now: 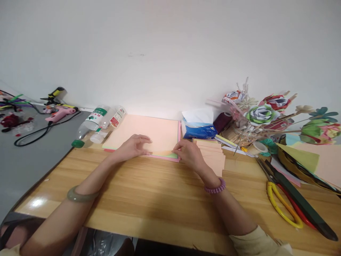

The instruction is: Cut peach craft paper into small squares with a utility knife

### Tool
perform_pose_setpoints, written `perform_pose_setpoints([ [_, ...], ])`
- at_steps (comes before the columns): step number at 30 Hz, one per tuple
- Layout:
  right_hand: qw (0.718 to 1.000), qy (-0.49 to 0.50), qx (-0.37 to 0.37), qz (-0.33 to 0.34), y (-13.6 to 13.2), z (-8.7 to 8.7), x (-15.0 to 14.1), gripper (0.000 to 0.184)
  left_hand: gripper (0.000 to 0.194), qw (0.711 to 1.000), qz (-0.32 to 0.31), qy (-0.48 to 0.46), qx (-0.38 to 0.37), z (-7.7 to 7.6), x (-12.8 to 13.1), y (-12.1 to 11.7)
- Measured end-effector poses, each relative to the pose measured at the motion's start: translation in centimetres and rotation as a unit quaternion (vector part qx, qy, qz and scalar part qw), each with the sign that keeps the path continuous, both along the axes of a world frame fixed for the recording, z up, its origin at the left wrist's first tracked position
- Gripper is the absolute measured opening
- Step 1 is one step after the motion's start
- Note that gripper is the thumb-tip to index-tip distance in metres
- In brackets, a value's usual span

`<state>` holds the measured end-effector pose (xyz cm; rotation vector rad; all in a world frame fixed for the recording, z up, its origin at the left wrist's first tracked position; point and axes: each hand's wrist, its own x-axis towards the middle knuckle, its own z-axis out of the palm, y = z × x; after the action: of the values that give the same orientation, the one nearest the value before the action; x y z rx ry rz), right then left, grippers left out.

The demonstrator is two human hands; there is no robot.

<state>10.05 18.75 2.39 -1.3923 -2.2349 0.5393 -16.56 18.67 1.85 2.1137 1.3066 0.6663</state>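
Observation:
A stack of coloured paper (160, 133), peach on top with green and pink edges below, lies on the wooden table against the wall. My left hand (132, 146) rests on its front part, thumb at the near edge and fingers apart. At the front right corner, my right hand (188, 153) pinches the corner of the top peach sheet between thumb and fingers. Green and orange show just beside that pinch. Smaller peach paper pieces (211, 156) lie in a fanned pile beside and partly behind my right hand.
Plastic bottles (92, 122) lie left of the stack; a pink glue gun (60, 113) is farther left. A blue tissue pack (199, 129) and paper flowers (262, 113) stand at the back right. Yellow-handled scissors (282, 204) and a dark long-bladed tool (303, 202) lie on the right.

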Motion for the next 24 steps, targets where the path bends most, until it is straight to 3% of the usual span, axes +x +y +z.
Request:
perform_pose_setpoints([
  [5,0.992,0.127,0.004,0.017,-0.1,1.1,-0.2,0.014,0.037,0.998,0.012,-0.001,0.058,-0.1,0.4,-0.4],
  [11,0.976,0.206,0.019,0.066,-3.1,4.2,-0.3,0.011,0.024,0.974,-0.001,0.034,0.225,1.3,1.4,-2.3],
  [15,0.976,0.152,0.025,0.153,-6.5,5.2,1.5,0.055,0.025,0.962,-0.038,0.065,0.264,3.3,2.1,-7.1],
  [19,0.976,-0.041,0.050,0.209,-9.9,3.8,4.0,0.035,0.029,0.971,-0.107,0.069,0.203,4.0,2.1,-13.5],
  [21,0.976,-0.060,0.037,0.207,-11.8,2.9,5.1,0.029,0.030,0.981,-0.133,0.063,0.128,3.7,2.0,-16.4],
  [24,0.981,-0.025,0.015,0.193,-14.9,2.1,6.2,0.022,0.023,0.993,-0.100,0.055,-0.012,2.8,2.1,-19.3],
])
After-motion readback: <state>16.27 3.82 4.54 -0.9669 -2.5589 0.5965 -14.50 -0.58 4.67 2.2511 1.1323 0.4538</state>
